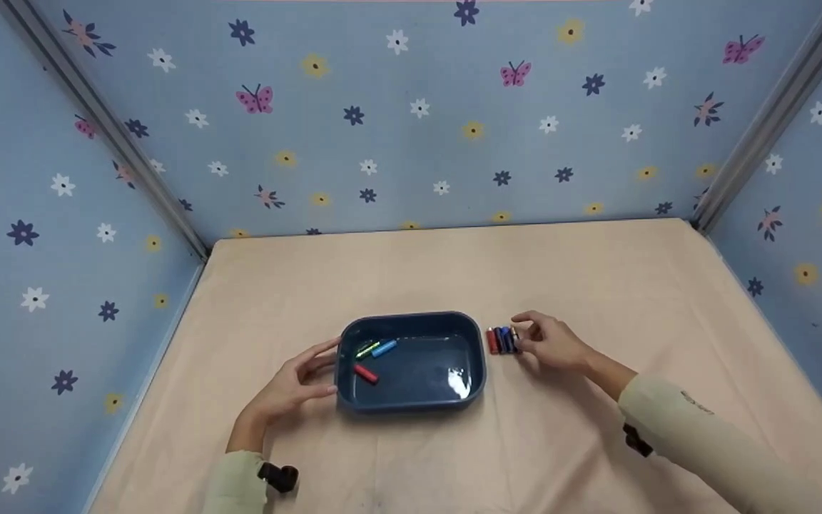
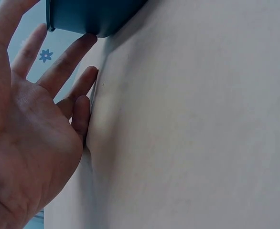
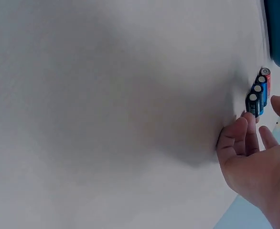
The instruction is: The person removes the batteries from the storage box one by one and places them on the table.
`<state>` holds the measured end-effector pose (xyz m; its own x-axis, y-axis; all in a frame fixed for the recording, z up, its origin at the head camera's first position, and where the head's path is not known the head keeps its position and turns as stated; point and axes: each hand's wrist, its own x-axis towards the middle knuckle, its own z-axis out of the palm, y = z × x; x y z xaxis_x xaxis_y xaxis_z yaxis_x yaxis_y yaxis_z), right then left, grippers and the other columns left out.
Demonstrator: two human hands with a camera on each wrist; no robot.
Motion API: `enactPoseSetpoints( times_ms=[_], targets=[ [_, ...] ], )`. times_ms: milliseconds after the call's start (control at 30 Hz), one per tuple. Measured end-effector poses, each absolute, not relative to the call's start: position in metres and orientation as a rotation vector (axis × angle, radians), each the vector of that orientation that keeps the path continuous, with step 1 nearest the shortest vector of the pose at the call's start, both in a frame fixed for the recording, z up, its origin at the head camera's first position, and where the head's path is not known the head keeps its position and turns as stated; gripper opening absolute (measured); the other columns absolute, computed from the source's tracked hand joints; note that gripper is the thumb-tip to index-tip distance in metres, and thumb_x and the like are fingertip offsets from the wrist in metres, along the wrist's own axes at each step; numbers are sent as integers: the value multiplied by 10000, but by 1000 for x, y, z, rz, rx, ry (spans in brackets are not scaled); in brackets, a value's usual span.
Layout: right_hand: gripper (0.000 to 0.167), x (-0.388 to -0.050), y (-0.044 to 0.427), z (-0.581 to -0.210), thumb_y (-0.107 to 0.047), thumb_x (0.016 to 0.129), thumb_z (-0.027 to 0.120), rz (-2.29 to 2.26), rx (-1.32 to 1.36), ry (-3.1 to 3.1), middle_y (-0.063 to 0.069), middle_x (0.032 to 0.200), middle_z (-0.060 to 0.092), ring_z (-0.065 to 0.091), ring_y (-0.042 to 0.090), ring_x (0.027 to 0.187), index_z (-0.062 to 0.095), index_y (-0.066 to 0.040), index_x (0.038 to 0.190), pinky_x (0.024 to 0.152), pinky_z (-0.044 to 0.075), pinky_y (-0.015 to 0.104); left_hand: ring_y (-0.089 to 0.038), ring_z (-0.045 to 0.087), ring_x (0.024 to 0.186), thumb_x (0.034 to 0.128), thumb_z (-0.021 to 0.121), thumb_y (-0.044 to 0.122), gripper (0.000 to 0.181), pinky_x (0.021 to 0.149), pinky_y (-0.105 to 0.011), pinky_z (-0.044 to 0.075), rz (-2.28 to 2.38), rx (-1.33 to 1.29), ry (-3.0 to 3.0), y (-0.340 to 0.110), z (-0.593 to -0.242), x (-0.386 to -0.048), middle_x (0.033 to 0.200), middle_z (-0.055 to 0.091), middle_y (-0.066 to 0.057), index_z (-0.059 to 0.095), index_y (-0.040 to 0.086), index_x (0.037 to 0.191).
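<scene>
A dark blue rectangular tray (image 1: 411, 408) stands on the cloth-covered table, with several small batteries inside, among them a blue battery (image 1: 384, 348) and a red battery (image 1: 366, 373). At its left side my left hand (image 1: 290, 385) has its fingers spread, with fingertips against the wall; the left wrist view shows this hand (image 2: 35, 119) below the tray (image 2: 82, 16). Just right of the tray, a row of batteries (image 3: 258, 90) lies side by side, red nearest the tray. My right hand (image 1: 550, 344) is at the row's right end, thumb and fingers parted around the dark end battery (image 1: 515, 338).
Pale peach cloth (image 1: 411, 271) covers the table. Blue flowered panels (image 1: 411, 143) rise at the back and on both sides, joined by grey corner posts (image 1: 108, 128). A small black device (image 1: 279, 477) sits at the left sleeve, another black device (image 1: 637, 440) at the right.
</scene>
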<state>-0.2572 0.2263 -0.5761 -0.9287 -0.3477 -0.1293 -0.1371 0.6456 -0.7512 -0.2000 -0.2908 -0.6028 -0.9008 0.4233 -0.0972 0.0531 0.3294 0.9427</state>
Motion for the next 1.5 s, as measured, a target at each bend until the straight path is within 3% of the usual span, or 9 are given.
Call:
enactPoseSetpoints(
  times_ms=[367, 667, 1067, 1167, 1267, 1367, 1433, 1500],
  targets=[
    [476, -275, 220, -537, -145, 1102, 691, -1131, -411, 2677, 189, 1053, 735, 630, 184, 864, 604, 43, 1531, 724, 496, 267, -504, 477, 1634, 1022, 840, 149, 862, 1374, -741, 260, 1618, 429, 2257, -291, -603, -199, 1748, 502, -256, 394, 145, 1760],
    [433, -287, 224, -531, -126, 1096, 691, -1086, -455, 2690, 184, 1081, 740, 617, 168, 879, 646, 17, 1502, 724, 500, 264, -466, 493, 1636, 1016, 847, 156, 865, 1372, -726, 288, 1593, 435, 2276, -291, -602, -203, 1773, 489, -204, 404, 182, 1758],
    [393, -302, 214, -534, -118, 1070, 716, -1098, -500, 2687, 173, 1102, 746, 613, 180, 885, 703, -25, 1452, 738, 509, 283, -488, 497, 1622, 1017, 850, 173, 891, 1367, -744, 278, 1602, 434, 2291, -289, -606, -200, 1743, 518, -235, 379, 193, 1773],
    [398, -303, 206, -535, -126, 1060, 738, -1114, -528, 2650, 164, 1104, 747, 624, 181, 890, 708, -32, 1445, 753, 518, 269, -459, 495, 1632, 1018, 853, 190, 930, 1391, -644, 311, 1572, 429, 2315, -289, -605, -200, 1754, 512, -214, 336, 196, 1791],
    [403, -303, 199, -534, -149, 1059, 748, -1137, -583, 2613, 171, 1109, 752, 635, 194, 894, 705, -27, 1440, 769, 518, 269, -431, 479, 1649, 1016, 854, 188, 926, 1379, -355, 364, 1563, 422, 2325, -290, -605, -201, 1770, 504, -171, 343, 219, 1788],
    [407, -303, 192, -532, -159, 1063, 750, -1149, -627, 2589, 171, 1125, 759, 635, 190, 892, 702, -38, 1448, 791, 523, 284, -432, 459, 1662, 1018, 850, 178, 900, 1268, -122, 343, 1575, 433, 2315, -289, -604, -201, 1784, 488, -150, 370, 227, 1778],
    [408, -303, 188, -531, -156, 1064, 749, -1153, -650, 2576, 175, 1137, 762, 637, 187, 899, 702, -51, 1455, 815, 529, 293, -431, 450, 1668, 1016, 853, 181, 898, 1267, -116, 330, 1582, 435, 2308, -290, -605, -201, 1788, 484, -142, 376, 232, 1776],
    [412, -302, 183, -530, -147, 1063, 752, -1157, -664, 2562, 174, 1147, 763, 641, 191, 902, 701, -63, 1463, 823, 532, 300, -442, 442, 1671, 1016, 853, 180, 901, 1356, -257, 349, 1585, 442, 2305, -290, -605, -201, 1783, 488, -154, 372, 224, 1777]
  ],
)
